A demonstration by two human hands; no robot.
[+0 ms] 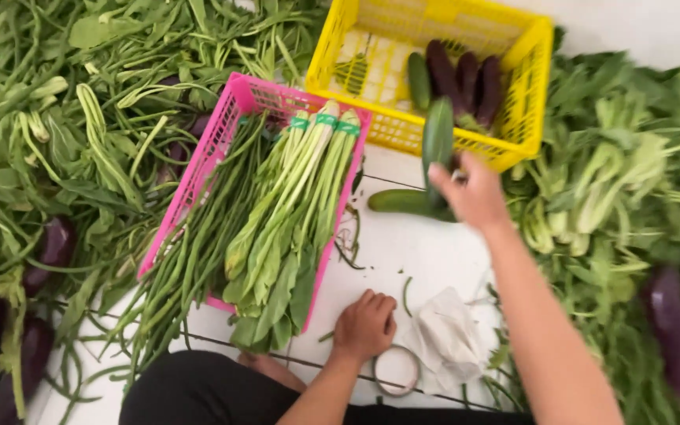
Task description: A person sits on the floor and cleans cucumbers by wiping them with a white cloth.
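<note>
Right hand (474, 193) grips upright cucumber (437, 138) at yellow crate (525, 94) front rim; held low, may tip, hit rim, fall by floor cucumber (403, 201); left hand (365, 324) fist-curled, empty, pressed on floor near tape roll (395, 370)

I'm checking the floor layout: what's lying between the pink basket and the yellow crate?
In the head view, only bare white floor separates the pink basket from the yellow crate; a second cucumber lies just below that gap.
</note>
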